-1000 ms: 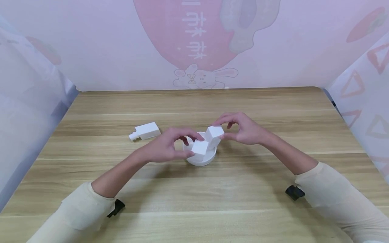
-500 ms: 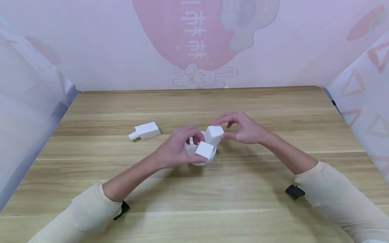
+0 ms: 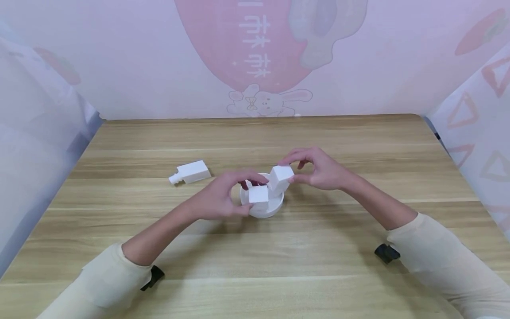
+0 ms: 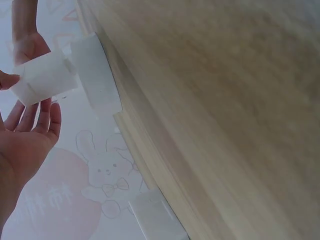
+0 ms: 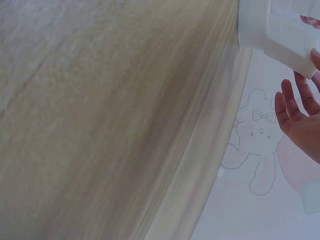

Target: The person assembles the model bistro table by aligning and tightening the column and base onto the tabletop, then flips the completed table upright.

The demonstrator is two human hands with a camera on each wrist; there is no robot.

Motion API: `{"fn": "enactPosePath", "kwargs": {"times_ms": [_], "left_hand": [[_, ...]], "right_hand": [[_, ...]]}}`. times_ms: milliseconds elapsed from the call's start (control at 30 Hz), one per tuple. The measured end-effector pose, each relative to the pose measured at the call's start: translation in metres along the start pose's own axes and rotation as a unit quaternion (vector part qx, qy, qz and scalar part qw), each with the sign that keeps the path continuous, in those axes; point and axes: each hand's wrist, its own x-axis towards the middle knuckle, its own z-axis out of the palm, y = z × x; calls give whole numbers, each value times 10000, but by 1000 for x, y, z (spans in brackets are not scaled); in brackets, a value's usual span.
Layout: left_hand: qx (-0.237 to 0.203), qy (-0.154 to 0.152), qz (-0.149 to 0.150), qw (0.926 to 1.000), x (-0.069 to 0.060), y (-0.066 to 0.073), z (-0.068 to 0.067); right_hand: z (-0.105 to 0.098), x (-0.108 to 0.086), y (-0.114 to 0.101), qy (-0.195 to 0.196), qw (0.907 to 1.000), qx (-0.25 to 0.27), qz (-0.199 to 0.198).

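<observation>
Wood-grain tabletop (image 3: pixel 303 261) bears a round white dish (image 3: pixel 275 208) at frame centre, the left hand (image 3: pixel 219 195) curled round its lower-left block (image 3: pixel 258 198), the right hand (image 3: pixel 316 171) pinching the upper-right block (image 3: pixel 281 176), slanted toward that hand.

Wood-grain tbl (image 3: pixel 263 252); pale backdrop (image 3: pixel 139 57) behind w/ bunny print (image 3: pixel 266 103), whitish sheets (image 3: pixel 36 119) L & R.

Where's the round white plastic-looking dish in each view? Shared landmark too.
Head: round white plastic-looking dish, centre, just below mid-height.
Left wrist: dish, upper left.
Right wrist: dish, top right, cut off by top edge.
Landmark: outlined white rabbit drawing on pinkish printed backdrop.
</observation>
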Motion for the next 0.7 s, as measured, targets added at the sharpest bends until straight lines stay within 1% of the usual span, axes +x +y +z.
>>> {"fn": "enactPosePath", "kwargs": {"times_ms": [200,300,400,567,633,700], "left_hand": [[-168,-92,62,9998,-2,-3,-2],[-247,-202,82,9995,-2,-3,-3],[-234,-338,52,9991,-2,-2,-6],[28,-500,-190,9986,-6,-2,-11],[79,-473,-308,9984,-7,-2,-12],[52,-360,-415,9985,-8,-2,-13]], "right_hand": [[0,0,0,6,10000,-18,9],[0,0,-1,5,10000,-24,7],[1,0,-1,5,10000,-40,9],[0,0,-1,2,10000,-35,46],[-1,0,-2,0,10000,-34,51],[-1,0,-2,-4,10000,-41,45]]}}
